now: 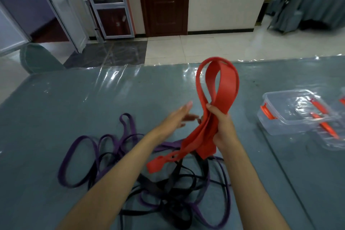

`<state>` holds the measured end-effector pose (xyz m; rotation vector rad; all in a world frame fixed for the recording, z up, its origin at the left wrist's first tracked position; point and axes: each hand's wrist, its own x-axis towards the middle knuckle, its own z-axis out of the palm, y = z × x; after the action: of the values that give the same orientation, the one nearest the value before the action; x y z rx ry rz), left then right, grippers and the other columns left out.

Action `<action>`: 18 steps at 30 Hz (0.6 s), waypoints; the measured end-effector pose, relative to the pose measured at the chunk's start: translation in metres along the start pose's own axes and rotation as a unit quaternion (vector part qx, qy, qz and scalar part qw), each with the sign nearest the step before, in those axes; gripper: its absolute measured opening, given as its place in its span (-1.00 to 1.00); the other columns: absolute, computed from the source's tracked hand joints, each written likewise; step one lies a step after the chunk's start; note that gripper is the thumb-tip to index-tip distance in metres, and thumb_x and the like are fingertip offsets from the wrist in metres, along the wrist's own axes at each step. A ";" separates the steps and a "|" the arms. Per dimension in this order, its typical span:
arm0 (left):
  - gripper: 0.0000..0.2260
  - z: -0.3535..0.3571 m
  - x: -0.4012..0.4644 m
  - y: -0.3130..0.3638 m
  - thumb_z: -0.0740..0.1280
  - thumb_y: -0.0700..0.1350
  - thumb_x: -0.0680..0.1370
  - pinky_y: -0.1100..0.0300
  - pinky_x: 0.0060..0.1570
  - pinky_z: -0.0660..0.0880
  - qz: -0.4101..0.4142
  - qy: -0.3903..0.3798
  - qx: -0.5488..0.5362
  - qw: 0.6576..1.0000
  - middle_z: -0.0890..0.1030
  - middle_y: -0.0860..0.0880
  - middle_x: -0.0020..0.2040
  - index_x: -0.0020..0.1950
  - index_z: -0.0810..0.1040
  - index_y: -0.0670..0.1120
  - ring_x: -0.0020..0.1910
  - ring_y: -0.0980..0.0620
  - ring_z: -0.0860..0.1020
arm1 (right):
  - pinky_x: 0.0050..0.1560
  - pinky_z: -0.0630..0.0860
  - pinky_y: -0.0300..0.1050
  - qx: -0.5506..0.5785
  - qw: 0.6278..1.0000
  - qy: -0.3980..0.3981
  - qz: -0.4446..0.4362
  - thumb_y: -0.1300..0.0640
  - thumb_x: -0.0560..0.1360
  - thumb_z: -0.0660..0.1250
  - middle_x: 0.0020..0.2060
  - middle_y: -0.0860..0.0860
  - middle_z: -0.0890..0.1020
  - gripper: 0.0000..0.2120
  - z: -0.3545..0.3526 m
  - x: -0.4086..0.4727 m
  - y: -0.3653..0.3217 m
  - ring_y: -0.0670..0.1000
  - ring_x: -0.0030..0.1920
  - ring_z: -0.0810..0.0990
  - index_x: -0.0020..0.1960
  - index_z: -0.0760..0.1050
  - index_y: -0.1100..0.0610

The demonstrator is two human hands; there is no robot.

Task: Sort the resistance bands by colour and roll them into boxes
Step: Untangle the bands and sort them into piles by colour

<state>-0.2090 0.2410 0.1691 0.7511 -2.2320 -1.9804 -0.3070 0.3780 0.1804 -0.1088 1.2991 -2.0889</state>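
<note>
The right hand (223,127) holds the red bands (212,102) up in the air, over the surface (74,102). Its fingers are curled round the middle of the bunch and squeeze it tight. The bunch runs up and down: big loops stand up above the fist, and the loose ends hang down below it, toward the person. The left hand (177,117) is just beside the bunch, on its left side. Its fingers are straight and close together, and they hold nothing. They point toward the red bands, at about the height of the right fist. It looks like they nearly touch, but the hand is blurry, so I cannot tell. So the left hand is the free hand for the rolling, I think. Both arms reach out in front of the body, bent in toward each other. Under the arms, purple bands (78,155) and black bands (168,188) lie in a messy pile. The clear boxes (291,112) sit well apart, off to the right, nearer the right hand.
</note>
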 end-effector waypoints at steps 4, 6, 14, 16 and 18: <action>-0.54 0.034 -0.016 -0.049 0.20 0.58 0.49 0.41 0.31 0.42 0.012 -0.056 0.017 0.998 0.66 0.42 0.14 0.21 0.63 0.39 0.21 0.46 0.56 | -0.25 0.62 -0.08 0.002 0.998 0.061 0.016 0.16 0.57 0.42 -0.44 0.01 0.55 -0.85 -0.006 0.014 -0.038 0.03 -0.41 0.58 -0.18 0.56 0.09; -0.54 0.050 -0.019 -0.062 0.28 0.53 0.50 0.36 0.23 0.48 0.029 -0.074 0.034 0.996 0.66 0.40 0.15 0.32 0.55 0.39 0.15 0.43 0.59 | 0.01 0.60 0.12 -0.037 0.996 0.077 0.007 0.17 0.57 0.43 -0.41 0.02 0.56 -0.85 -0.012 0.020 -0.056 0.07 -0.32 0.56 -0.17 0.56 0.09; 0.02 0.133 0.010 -0.103 0.47 0.00 0.53 0.02 0.25 0.59 0.102 -0.080 0.140 0.982 0.59 -0.11 0.34 0.64 -0.27 0.40 0.17 0.00 0.65 | -0.30 0.61 -0.14 -0.269 0.959 0.073 0.043 0.07 0.52 0.51 -0.39 -0.02 0.69 -0.90 -0.060 0.040 -0.104 -0.01 -0.35 0.66 -0.05 0.66 0.09; -0.08 0.158 0.014 -0.106 0.40 0.03 0.59 0.03 0.07 0.63 0.093 -0.100 0.095 0.986 0.65 0.02 0.06 0.67 -0.22 0.36 -0.04 -0.01 0.67 | -0.35 0.58 -0.20 -0.316 0.945 0.071 0.050 0.02 0.48 0.55 -0.32 0.00 0.71 -0.83 -0.070 0.046 -0.112 -0.04 -0.36 0.67 -0.03 0.69 0.10; -0.22 0.187 0.017 -0.102 0.37 0.02 0.62 0.04 -0.11 0.61 0.099 -0.147 0.024 0.984 0.57 0.15 -0.12 0.68 -0.05 0.31 -0.21 0.09 0.58 | -0.29 0.55 -0.18 -0.389 0.916 0.092 0.027 -0.01 0.42 0.60 -0.24 0.04 0.71 -0.71 -0.079 0.056 -0.120 -0.01 -0.29 0.65 0.03 0.67 0.12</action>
<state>-0.2597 0.4004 0.0355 0.2360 -2.4071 -2.0574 -0.4403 0.4402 0.2249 -0.2184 2.1574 -1.4437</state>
